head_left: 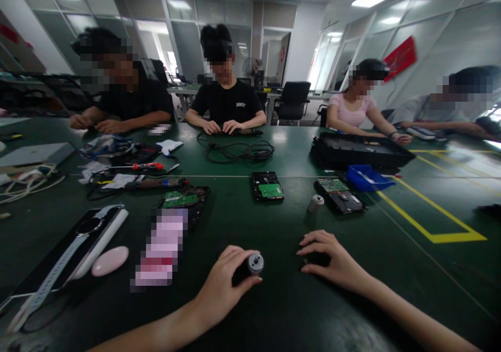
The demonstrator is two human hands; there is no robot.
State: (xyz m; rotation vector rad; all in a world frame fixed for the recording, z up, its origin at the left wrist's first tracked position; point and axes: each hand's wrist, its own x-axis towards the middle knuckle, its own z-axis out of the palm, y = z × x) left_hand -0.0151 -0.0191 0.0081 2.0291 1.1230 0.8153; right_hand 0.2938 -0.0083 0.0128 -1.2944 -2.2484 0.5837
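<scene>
My left hand (221, 279) grips a small cylindrical metal motor (255, 263) between thumb and fingers, its round end with dark holes facing up. To the right, my right hand (331, 258) is held over the table with fingers curved and apart. A tiny dark piece (304, 261) shows by its thumb tip, too small to name; it looks loose rather than gripped. A second metal motor (315, 203) stands upright beyond my right hand. Just behind it lies a hard drive (340, 195) with its circuit board showing, and another hard drive (267, 186) lies farther left.
On the left are a phone (160, 250), a pink oval case (110, 261), a smartwatch (88, 227) on a white box, and an electric screwdriver (156, 183). A blue tray (370, 178) and black casing (364, 151) are at the right. Several people sit across the green table.
</scene>
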